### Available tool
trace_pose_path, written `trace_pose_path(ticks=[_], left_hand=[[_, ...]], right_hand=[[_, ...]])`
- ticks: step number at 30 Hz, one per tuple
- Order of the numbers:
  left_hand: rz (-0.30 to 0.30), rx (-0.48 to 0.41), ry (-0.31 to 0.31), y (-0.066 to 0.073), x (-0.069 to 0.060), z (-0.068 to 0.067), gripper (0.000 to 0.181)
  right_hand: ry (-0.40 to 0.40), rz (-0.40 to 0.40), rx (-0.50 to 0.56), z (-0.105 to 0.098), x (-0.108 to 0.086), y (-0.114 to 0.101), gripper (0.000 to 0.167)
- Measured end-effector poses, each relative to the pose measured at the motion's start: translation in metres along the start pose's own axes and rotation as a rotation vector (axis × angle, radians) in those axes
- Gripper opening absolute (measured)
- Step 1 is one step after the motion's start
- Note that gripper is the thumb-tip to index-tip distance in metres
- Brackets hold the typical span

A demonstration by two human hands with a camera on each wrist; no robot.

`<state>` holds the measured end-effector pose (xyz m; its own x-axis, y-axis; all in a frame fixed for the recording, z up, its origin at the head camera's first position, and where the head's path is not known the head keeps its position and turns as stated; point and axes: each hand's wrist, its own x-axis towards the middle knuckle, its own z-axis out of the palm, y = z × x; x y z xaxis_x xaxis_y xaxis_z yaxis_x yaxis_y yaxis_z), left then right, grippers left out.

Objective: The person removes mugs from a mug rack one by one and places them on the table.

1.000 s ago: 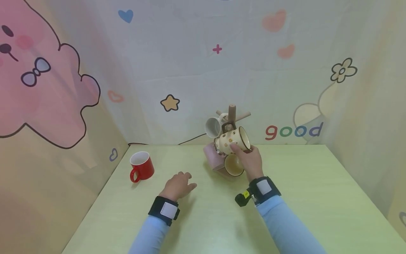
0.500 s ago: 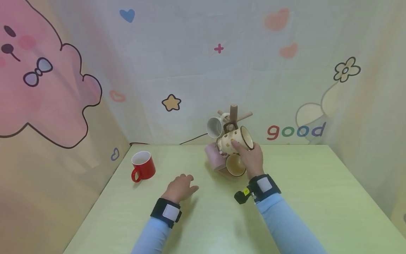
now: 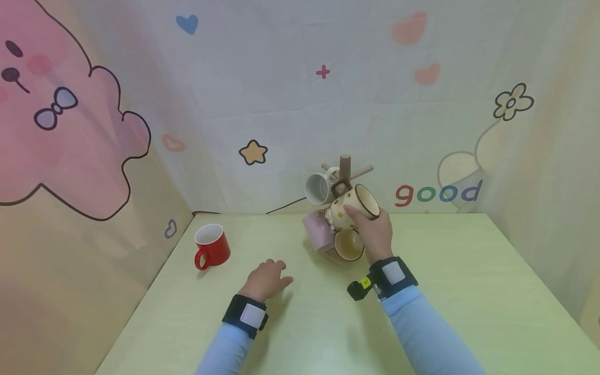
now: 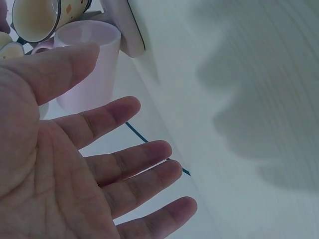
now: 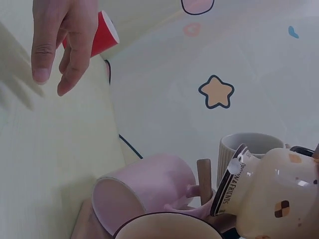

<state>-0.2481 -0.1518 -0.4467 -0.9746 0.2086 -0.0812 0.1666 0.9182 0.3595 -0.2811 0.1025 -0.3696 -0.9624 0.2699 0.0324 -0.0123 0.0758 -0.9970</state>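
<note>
My right hand [image 3: 376, 234] grips a cream mug with a brown pattern [image 3: 344, 211], tilted with its dark-edged mouth up to the right; its brown handle is at the wooden rack [image 3: 345, 167]. Below hangs another cream mug [image 3: 349, 245], its mouth facing me, beside a pink mug [image 3: 318, 231]. A white ribbed mug [image 3: 319, 188] hangs on the rack's left side. My left hand [image 3: 265, 281] hovers over the table with fingers spread and holds nothing; the left wrist view shows its palm [image 4: 55, 174]. Whether the held mug's handle is around a peg cannot be told.
A red mug [image 3: 212, 246] stands upright at the table's left, its handle towards me. The light green table [image 3: 309, 323] meets a printed cloth backdrop [image 3: 281, 104] behind the rack. A thin dark cord [image 3: 286, 205] runs along the backdrop left of the rack.
The cream mug in my right hand has shifted slightly right and tilted more, its mouth turning upward. My left hand has barely moved.
</note>
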Motion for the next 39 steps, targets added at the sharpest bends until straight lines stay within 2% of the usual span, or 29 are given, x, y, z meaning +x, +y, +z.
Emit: trace_pose_path(ticks=[7, 14, 28, 39], left_hand=[[-0.006, -0.004, -0.004, -0.001, 0.001, 0.001, 0.043], [-0.006, -0.004, -0.01, 0.0, 0.001, 0.003, 0.043], [-0.011, -0.018, -0.019, 0.0, 0.0, 0.003, 0.044], [-0.001, -0.02, -0.024, 0.005, -0.004, -0.002, 0.043]], right_hand=[[-0.023, 0.005, 0.022, -0.003, -0.003, -0.003, 0.091], [-0.052, 0.015, 0.058, -0.004, -0.008, -0.007, 0.095], [-0.05, -0.003, 0.083, -0.013, -0.017, -0.013, 0.091], [-0.076, -0.018, 0.113, -0.018, -0.025, -0.015, 0.087]])
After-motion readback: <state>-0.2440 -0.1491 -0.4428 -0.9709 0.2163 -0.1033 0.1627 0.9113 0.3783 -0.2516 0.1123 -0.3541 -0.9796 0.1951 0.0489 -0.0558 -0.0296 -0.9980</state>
